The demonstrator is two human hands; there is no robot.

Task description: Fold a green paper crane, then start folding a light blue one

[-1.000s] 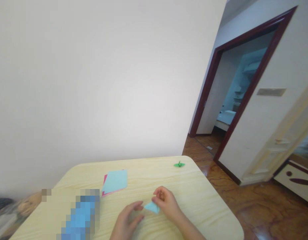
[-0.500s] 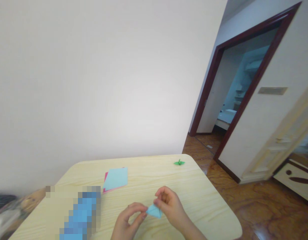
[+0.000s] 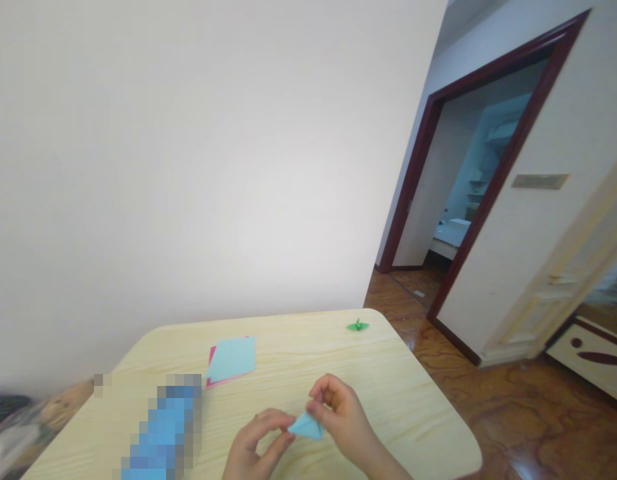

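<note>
A small folded light-blue paper (image 3: 307, 428) is held between both hands above the near part of the table. My left hand (image 3: 261, 443) pinches its left tip between thumb and forefinger. At its upper right edge, my right hand (image 3: 341, 417) grips the paper with thumb and curled fingers. Behind them, a light-blue sheet (image 3: 233, 358) lies on a pink sheet (image 3: 211, 363). A small green folded paper piece (image 3: 358, 325) sits near the table's back right corner.
The pale wooden table (image 3: 413, 400) stands against a white wall (image 3: 213, 167). A blurred blue object (image 3: 163, 433) is at the table's left. To the right is a doorway with a dark red frame (image 3: 422, 180).
The folded blue paper and the fingers of my left hand have shifted slightly left and down. Both hands keep their hold, and the whole view has moved a little.
</note>
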